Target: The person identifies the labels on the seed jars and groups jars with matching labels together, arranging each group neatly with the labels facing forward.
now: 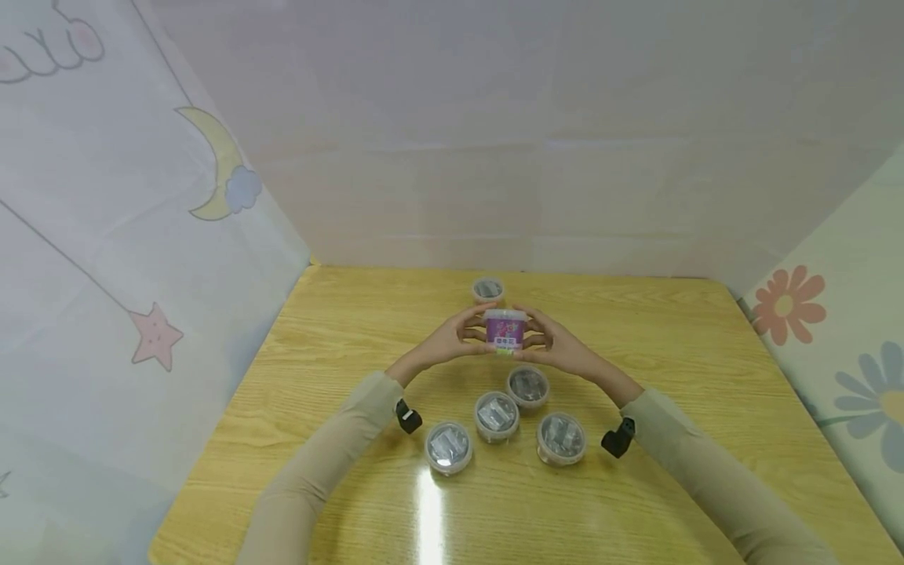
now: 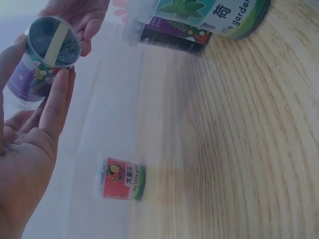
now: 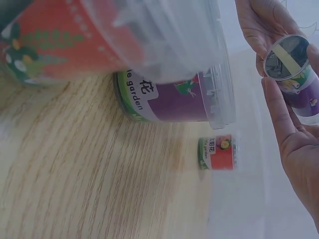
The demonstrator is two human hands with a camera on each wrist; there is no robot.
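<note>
A small plastic tub (image 1: 504,329) with a purple flower label and a clear lid is held up over the table between two hands. The left hand (image 1: 452,337) grips it from the left and the right hand (image 1: 561,345) from the right, thumbs low and fingers above. In the left wrist view, the dark underside of the tub (image 2: 54,42) shows, crossed by a pale strip. Behind the hands stands a red-labelled tub (image 1: 487,290). Nearer the body are several more lidded tubs, including one with a purple label (image 3: 174,99) and a green-labelled one (image 2: 199,12).
The wooden table (image 1: 636,314) meets a pale sheet wall (image 1: 452,188) at the back, with printed sheets at both sides. Upright tubs stand between the forearms, one tub (image 1: 448,448) at left and another tub (image 1: 561,439) near the right wrist camera (image 1: 618,438).
</note>
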